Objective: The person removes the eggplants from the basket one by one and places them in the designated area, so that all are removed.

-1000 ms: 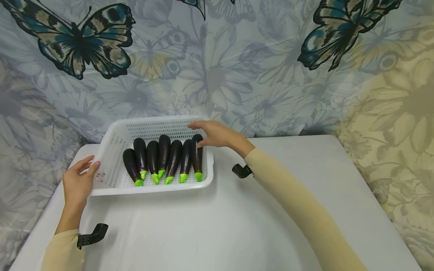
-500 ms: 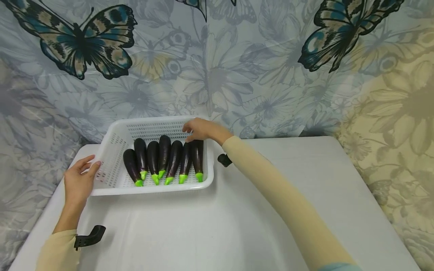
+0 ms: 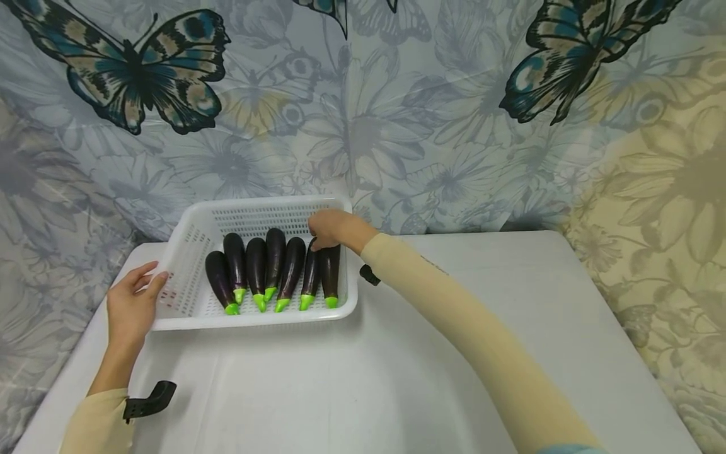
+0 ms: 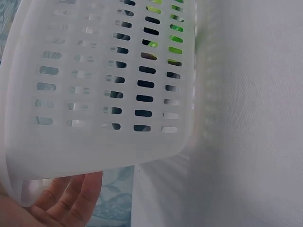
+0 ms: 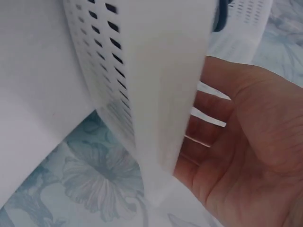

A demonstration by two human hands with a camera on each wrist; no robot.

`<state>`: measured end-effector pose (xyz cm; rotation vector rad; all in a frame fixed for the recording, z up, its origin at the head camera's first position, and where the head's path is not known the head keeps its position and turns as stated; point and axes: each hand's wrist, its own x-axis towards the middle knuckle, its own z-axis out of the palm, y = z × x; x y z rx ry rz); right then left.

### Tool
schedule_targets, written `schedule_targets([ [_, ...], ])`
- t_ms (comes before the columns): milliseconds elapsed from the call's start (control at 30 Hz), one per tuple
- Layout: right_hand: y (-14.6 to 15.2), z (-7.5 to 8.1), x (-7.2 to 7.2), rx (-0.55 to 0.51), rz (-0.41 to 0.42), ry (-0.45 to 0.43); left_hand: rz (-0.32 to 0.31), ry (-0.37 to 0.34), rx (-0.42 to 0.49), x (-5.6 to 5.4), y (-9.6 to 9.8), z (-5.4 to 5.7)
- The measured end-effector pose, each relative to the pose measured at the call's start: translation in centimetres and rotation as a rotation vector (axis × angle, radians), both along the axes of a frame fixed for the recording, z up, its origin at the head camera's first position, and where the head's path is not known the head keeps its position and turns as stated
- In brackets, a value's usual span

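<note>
Several dark purple eggplants [image 3: 256,265] with bright green stem ends lie side by side in a white perforated plastic basket [image 3: 249,321]. My left hand [image 3: 129,309] grips the basket's left rim; in the left wrist view its fingers [image 4: 75,201] reach beneath that rim. At the other end, my right hand [image 3: 334,228] reaches over the right rim, its curled fingers and thumb at the upper end of an eggplant [image 3: 310,277], second from the right. The right wrist view shows the palm [image 5: 255,142], while the basket wall [image 5: 165,80] hides the fingertips.
The basket stands at the back left of a white-covered table [image 3: 351,391]. Behind it hangs a floral and butterfly-print cloth [image 3: 363,126]. Black camera mounts sit on both wrists, the left mount [image 3: 150,400] close above the tabletop.
My right hand has moved left and down onto the tops of the right-hand eggplants, its fingers curling in. Those eggplants have shifted slightly. The left hand stays at the rim.
</note>
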<state>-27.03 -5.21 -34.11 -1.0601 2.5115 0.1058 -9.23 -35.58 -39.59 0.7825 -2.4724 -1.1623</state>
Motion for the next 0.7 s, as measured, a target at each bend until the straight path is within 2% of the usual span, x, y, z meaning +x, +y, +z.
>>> schedule_targets([
  [167, 0.3, 0.3, 0.3, -0.095, -0.012, -0.033, 0.008, -0.001, 0.009, 0.0, 0.0, -0.1],
  [433, 1.2, 0.4, 0.6, -0.378, -0.060, -0.121, 0.014, -0.006, 0.017, 0.0, -0.1, -0.2],
  [700, 2.4, 0.2, 0.8, -0.531, -0.124, -0.200, 0.019, -0.007, 0.022, 0.0, -0.1, -0.2],
])
